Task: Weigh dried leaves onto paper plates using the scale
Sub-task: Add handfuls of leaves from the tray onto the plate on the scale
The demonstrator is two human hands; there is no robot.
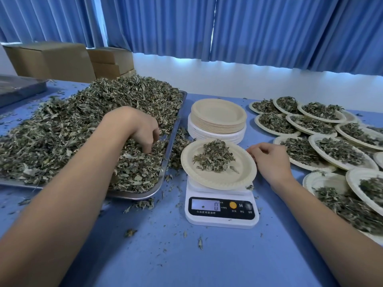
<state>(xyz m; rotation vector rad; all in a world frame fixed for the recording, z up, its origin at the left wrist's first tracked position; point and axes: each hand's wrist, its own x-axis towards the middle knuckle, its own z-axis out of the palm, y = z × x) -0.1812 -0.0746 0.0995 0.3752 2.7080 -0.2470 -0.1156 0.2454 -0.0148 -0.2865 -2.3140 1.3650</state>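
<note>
A white digital scale [221,212] stands on the blue table, its display showing 0. On it rests a paper plate [217,180] with a small heap of dried leaves [214,156]. My right hand [269,160] pinches that plate's right rim. To the left, a metal tray [172,129] is piled high with dried leaves [78,125]. My left hand [141,129] reaches down into this pile near the tray's right side, fingers curled into the leaves; the fingertips are partly buried.
A stack of unused paper plates [217,119] stands behind the scale. Several filled plates [323,139] overlap along the right side. Loose leaf bits lie scattered on the blue table [207,255]. Cardboard boxes [51,59] and a second grey tray [18,88] sit at the back left.
</note>
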